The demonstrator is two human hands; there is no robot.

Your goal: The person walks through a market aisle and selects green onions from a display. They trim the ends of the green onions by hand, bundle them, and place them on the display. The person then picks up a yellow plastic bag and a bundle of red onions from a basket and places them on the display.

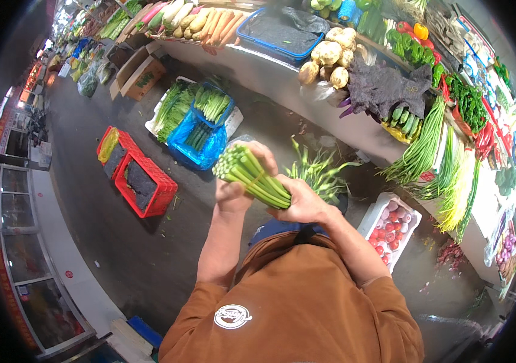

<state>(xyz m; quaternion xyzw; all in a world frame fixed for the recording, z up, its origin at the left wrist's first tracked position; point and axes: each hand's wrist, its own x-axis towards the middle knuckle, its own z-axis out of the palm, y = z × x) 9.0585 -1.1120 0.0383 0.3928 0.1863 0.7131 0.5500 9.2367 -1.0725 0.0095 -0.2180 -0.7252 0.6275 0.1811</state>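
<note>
A thick bundle of green garlic scapes (258, 181), tied with a rubber band, is held at chest height. Its cut ends point up and left, while the tapered flowering tips spread out at the right behind my right hand. My left hand (244, 181) is curled around the cut-end side, slightly blurred, with fingers over the top. Around the middle of the stalks, just beyond the band, my right hand (301, 199) is closed. Some of the stalks between the hand and the tips are hidden by my right hand.
Red plastic crates (146, 186) and a blue-lined basket of cucumbers (199, 136) stand on the floor at left. A white foam box of tomatoes (387, 231) is at my right. The vegetable stall (276, 72) curves across the front and right, with long beans (425, 140) hanging over its edge.
</note>
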